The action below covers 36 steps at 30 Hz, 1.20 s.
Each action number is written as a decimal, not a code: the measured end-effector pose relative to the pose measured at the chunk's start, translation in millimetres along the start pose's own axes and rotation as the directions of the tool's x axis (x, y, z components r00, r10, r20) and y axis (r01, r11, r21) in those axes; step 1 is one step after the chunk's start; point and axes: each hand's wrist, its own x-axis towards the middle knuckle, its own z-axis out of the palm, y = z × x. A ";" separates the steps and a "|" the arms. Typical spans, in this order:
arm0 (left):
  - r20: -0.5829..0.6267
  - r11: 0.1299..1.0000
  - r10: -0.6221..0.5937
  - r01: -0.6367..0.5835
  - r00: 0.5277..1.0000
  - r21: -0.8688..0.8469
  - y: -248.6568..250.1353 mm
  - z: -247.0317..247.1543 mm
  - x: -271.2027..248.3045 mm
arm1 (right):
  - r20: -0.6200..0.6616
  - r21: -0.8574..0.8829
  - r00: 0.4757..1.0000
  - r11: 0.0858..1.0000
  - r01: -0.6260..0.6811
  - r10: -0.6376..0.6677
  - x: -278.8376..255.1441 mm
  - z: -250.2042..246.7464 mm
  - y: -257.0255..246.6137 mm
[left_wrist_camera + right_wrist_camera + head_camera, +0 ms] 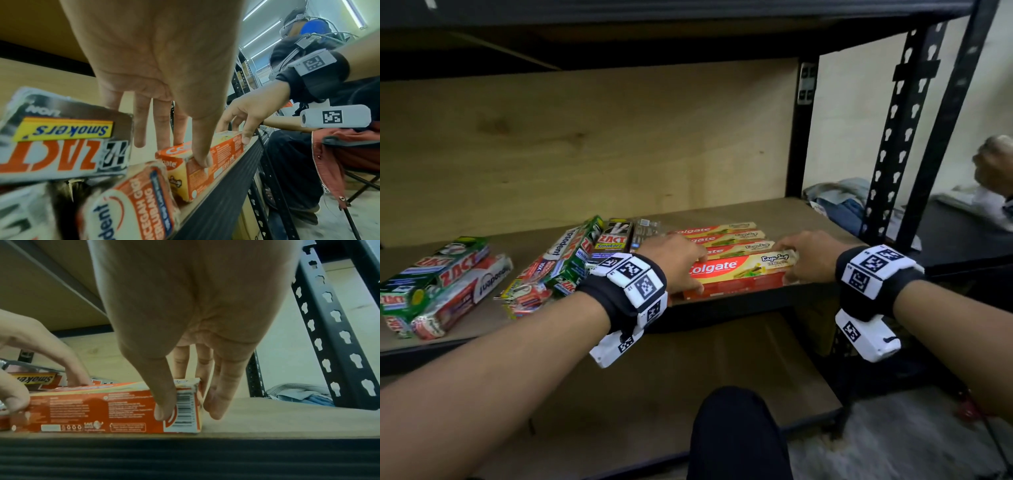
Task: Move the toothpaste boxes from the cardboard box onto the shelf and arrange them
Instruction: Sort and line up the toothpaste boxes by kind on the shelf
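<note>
On the shelf (784, 212), toward its left edge, loose toothpaste boxes (441, 284) are lying jumbled. The left hand (671, 260) and right hand (808, 255) are pinching the ends of the front Colgate box (736, 277) at the front edge — light, crushable card, best held endwise — with bare board opening rightward.

Brown board shelf (808, 214) in a black metal frame, backed by a pale wooden panel. Along the front edge near the right end lies a red Colgate box (739, 275), lengthwise to the edge; three more Colgate boxes (722, 238) lie parallel behind it, toward the back. At mid-shelf is a loose heap of Zact and Pepsodent boxes (571, 263). Near the left end lies a second heap of green Zact and red Pepsodent boxes (438, 284).
</note>
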 end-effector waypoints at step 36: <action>-0.099 0.956 0.056 -0.083 0.993 -0.283 -64.3 -46.0 -38.8 | 0.165 -0.228 0.984 0.973 -0.033 0.072 15.2 -57.5 -85.4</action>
